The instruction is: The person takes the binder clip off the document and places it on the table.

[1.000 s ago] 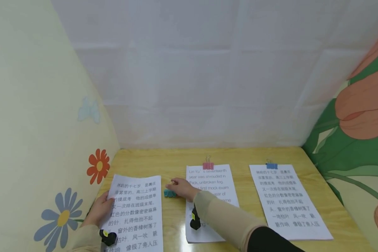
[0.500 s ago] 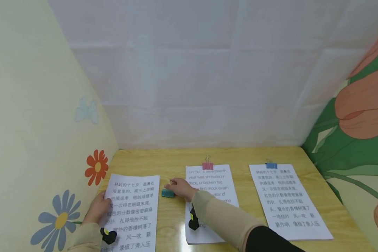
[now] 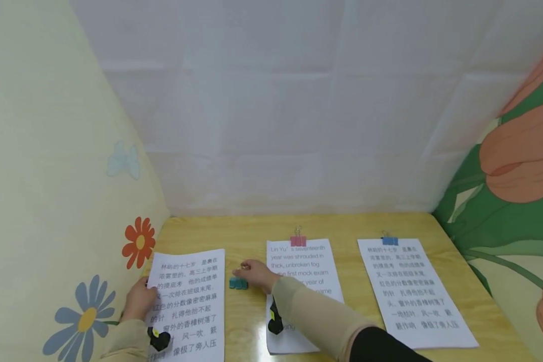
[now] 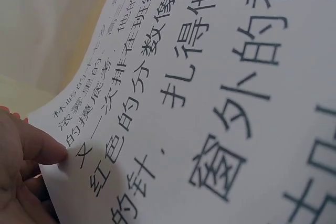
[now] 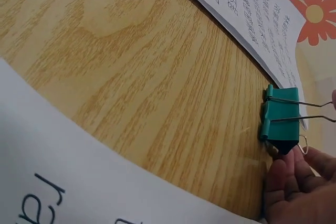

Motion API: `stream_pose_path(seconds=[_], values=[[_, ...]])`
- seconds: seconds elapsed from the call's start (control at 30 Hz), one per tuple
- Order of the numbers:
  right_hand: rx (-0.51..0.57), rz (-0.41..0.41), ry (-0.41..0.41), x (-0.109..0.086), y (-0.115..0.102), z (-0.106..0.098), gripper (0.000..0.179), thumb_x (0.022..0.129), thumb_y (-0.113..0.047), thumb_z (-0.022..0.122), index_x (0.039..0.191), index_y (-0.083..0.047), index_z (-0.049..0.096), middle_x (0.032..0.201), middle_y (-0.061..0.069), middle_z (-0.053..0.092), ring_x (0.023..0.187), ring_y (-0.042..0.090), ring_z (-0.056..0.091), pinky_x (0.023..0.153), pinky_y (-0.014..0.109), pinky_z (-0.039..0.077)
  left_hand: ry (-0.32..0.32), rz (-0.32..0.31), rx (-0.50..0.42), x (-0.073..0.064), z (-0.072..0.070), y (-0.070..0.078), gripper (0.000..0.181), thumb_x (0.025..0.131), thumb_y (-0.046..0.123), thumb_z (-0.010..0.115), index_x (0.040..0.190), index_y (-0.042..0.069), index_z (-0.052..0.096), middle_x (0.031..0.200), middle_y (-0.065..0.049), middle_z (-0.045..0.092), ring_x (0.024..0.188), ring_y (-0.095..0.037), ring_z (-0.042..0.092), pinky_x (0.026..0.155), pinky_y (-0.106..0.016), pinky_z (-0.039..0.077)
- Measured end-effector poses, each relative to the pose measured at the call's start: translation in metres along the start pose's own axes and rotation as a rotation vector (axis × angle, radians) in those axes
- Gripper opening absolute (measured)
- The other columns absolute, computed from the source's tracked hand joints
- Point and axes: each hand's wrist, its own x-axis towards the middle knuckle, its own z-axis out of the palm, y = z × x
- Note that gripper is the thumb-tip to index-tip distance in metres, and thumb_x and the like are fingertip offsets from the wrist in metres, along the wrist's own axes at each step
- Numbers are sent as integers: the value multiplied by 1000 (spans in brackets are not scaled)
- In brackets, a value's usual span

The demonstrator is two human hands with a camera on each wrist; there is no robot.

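Left hand pinches paper stack near desk's left edge, likely steadying it; right hand grips teal clip by wire handles, presumably for leverage.

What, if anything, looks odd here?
The left papers stand out: their top has no clip, unlike the middle papers and right papers. The left hand grips their side; the right hand holds a green clip.
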Motion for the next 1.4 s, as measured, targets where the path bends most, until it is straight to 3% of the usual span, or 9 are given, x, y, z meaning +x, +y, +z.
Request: stream_pose_path(seconds=[0.07,0.17,0.33,0.47,0.6,0.87,1.13,1.27,1.4], values=[[0,0,6,-1,2,-1,58,99,-31,71,142,5,54,139,21,58,130,37,54,108,49,46,20,13,11,-1,3,1,48,96,0,40,140,-21,39,107,-37,58,87,-41,59,72,-47,50],[-2,-9,22,-3,3,-1,58,99,-30,70,142,5,55,138,21,58,129,36,55,107,49,46,100,16,82,-7,9,3,50,95,6,44,137,-20,40,111,-42,50,98,-54,53,80,-62,47],[9,-36,34,-6,7,1,56,98,-27,71,142,5,55,125,17,64,115,31,62,101,45,52,210,-35,165,-23,21,13,61,94,19,53,138,-19,35,127,-47,35,120,-68,35,94,-79,32],[38,-29,12,-9,8,0,57,99,-28,71,145,2,53,126,17,66,112,29,65,101,45,52,196,-27,114,-38,34,28,62,95,19,54,142,-18,36,134,-46,32,126,-67,31,96,-80,28],[46,-11,-5,-12,9,-2,59,100,-30,70,147,-1,51,130,17,65,114,30,65,102,47,52,140,-6,31,-50,48,44,62,98,17,50,147,-17,33,139,-42,34,126,-60,38,99,-77,30],[-13,-44,9,-17,8,-14,59,100,-32,69,148,-3,52,133,14,63,110,27,65,96,45,55,86,-13,-131,-77,64,70,63,100,15,49,152,-13,30,142,-34,36,127,-49,39,105,-68,30],[28,-79,10,-16,-3,-40,53,103,-23,64,150,-1,49,133,14,62,114,34,64,96,49,54,3,11,-158,-90,78,85,62,100,17,50,152,-11,32,141,-31,39,126,-44,39,102,-66,29],[-3,-99,31,-14,-4,-53,54,102,-21,65,149,0,50,130,15,64,113,36,65,95,48,54,-10,20,-158,-94,86,94,60,100,16,51,151,-10,35,140,-30,42,125,-44,40,102,-64,31],[-82,-118,57,-12,2,-68,54,101,-22,65,148,1,51,128,16,64,113,35,64,95,47,54,-6,59,-165,-102,103,104,57,99,14,54,148,-11,39,138,-32,45,124,-46,44,102,-64,36]])
